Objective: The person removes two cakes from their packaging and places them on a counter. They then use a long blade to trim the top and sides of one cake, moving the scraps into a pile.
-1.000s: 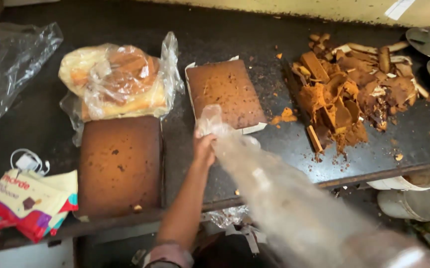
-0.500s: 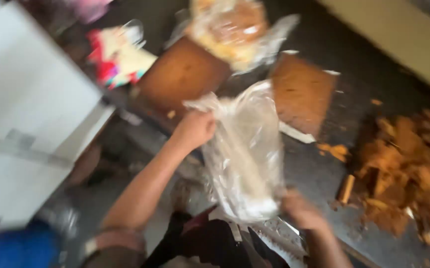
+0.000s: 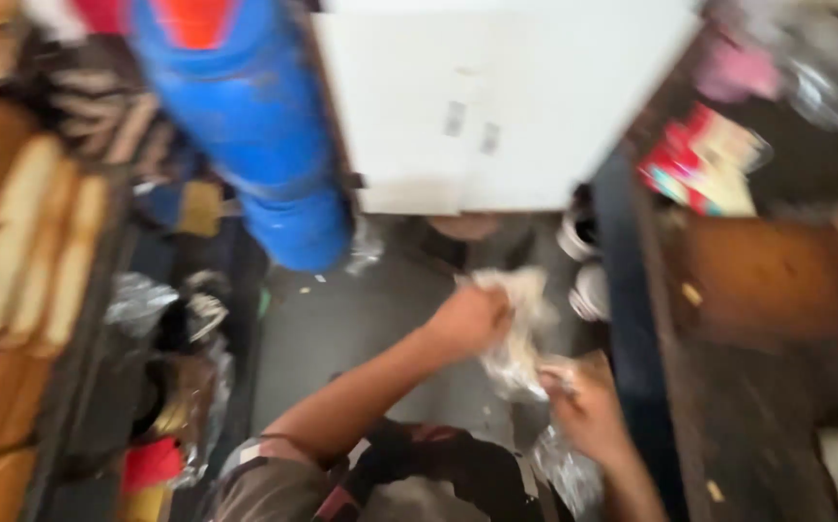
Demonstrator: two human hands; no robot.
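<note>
A crumpled clear plastic bag (image 3: 515, 333) is held low in front of the body, above the grey floor (image 3: 361, 329) and just left of the dark counter edge (image 3: 632, 319). Its upper part is gripped by the left hand (image 3: 472, 317), whose fingers are closed on the film, while its lower part is gripped by the right hand (image 3: 583, 411), likewise closed; the two hands are kept near each other but not touching, with the bag stretched between them. The view is heavily blurred, so whether anything lies inside the bag cannot be told. Judged from this grip, the bag is best handled with both holds kept firm near the mouth and the film drawn taut rather than bunched, so that it is not torn or let slip toward the floor. One bag and two hands are counted. On the counter one brown cake slab (image 3: 767, 280) is seen, and beyond it one red and white packet (image 3: 704, 164). One blue drum (image 3: 254, 126) and one white cabinet (image 3: 506, 97) are seen at the top of the view. Along the left side a rack of pale loaves (image 3: 32, 242) is made out, at least three, though the blur makes an exact count impossible.
</note>
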